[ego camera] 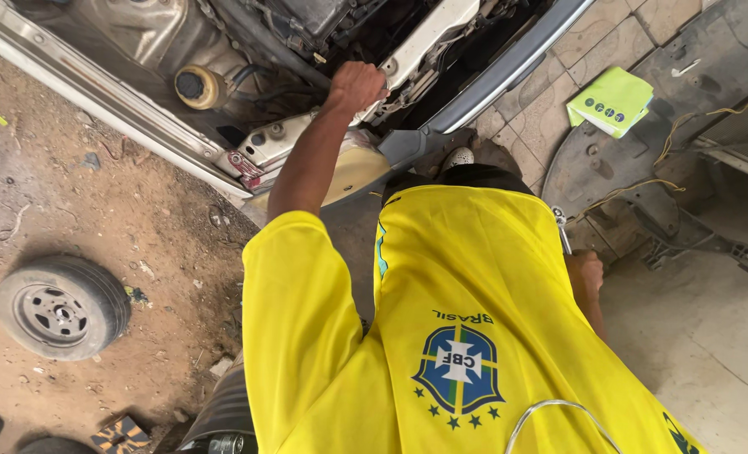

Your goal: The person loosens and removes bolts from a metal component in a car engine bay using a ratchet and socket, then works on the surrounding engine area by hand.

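Note:
I look down over my yellow shirt [441, 286] at the open front of a car [307, 50]. My left hand [355, 84] reaches forward and is closed on the pale front crossmember [429, 34] of the engine bay. My right hand [587, 273] hangs low at my side, partly hidden behind the shirt. It grips a slim metal tool [561, 225], whose tip sticks up past the shirt's edge.
A loose wheel [61, 307] lies on the dirt at the left, and another tyre [223, 412] sits by my leg. A black plastic underbody panel [685, 168] with a yellow wire lies on the paving at the right, beside a folded yellow-green sheet [611, 101].

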